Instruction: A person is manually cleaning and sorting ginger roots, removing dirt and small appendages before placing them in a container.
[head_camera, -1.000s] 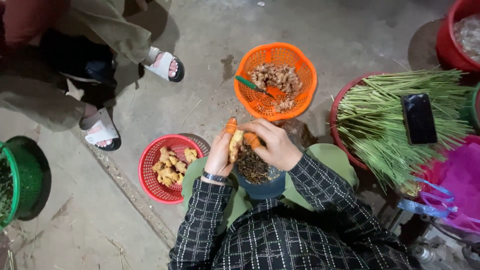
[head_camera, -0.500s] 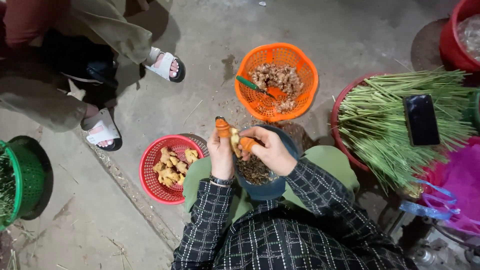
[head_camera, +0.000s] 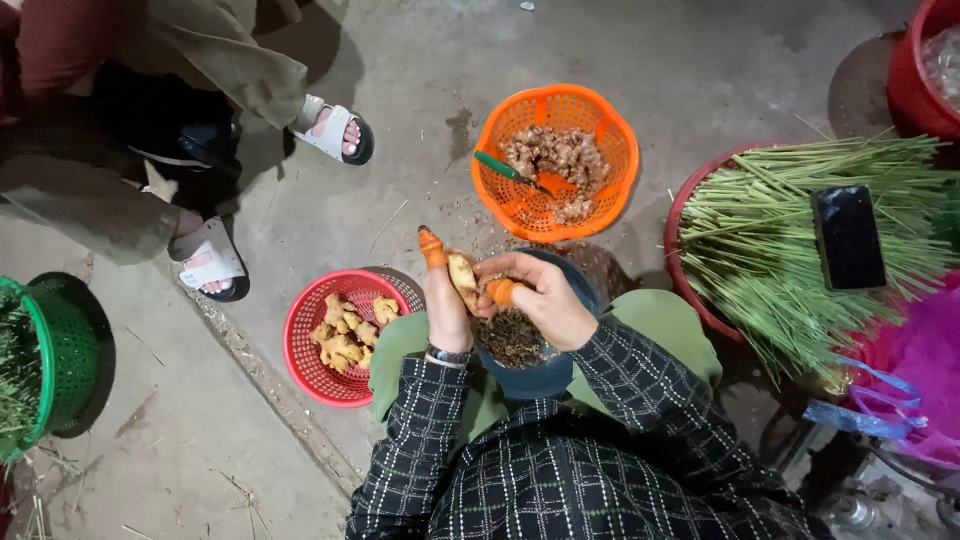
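a: orange finger guards on both hands. left hand (head_camera: 447, 312) wraps a pale piece of ginger (head_camera: 463, 279), fingers closed round it, one guarded finger (head_camera: 432, 248) sticking up past the root.

b: and the other hand?

a: right hand (head_camera: 545, 300) closed against the same piece from the other side, its orange-capped thumb (head_camera: 502, 291) pressed at the lower end. whether it also grips a blade, cannot tell.

b: where is the ginger held?

a: above a dark blue bowl (head_camera: 560, 375) in the person's lap, with dark scrapings (head_camera: 512, 338) inside. green trousers (head_camera: 660, 325) under it, black checked sleeves (head_camera: 420, 440).

b: baskets?

a: red basket (head_camera: 305, 360) on the concrete floor (head_camera: 420, 90) just beside the left knee, holding clean yellowish ginger pieces (head_camera: 345, 330). orange basket (head_camera: 610, 135) ahead of the hands, holding rough brown ginger (head_camera: 555, 155) and a green-handled tool (head_camera: 505, 170).

b: off to the right?

a: red tub (head_camera: 675, 240) heaped with long green stalks (head_camera: 770, 240), a dark phone (head_camera: 848, 237) lying on top. magenta plastic bag (head_camera: 915, 370) near it.

b: anyone else?

a: another person sits opposite, top left, white sandals (head_camera: 335, 130) on the floor. green basket (head_camera: 60, 355) at the left edge.
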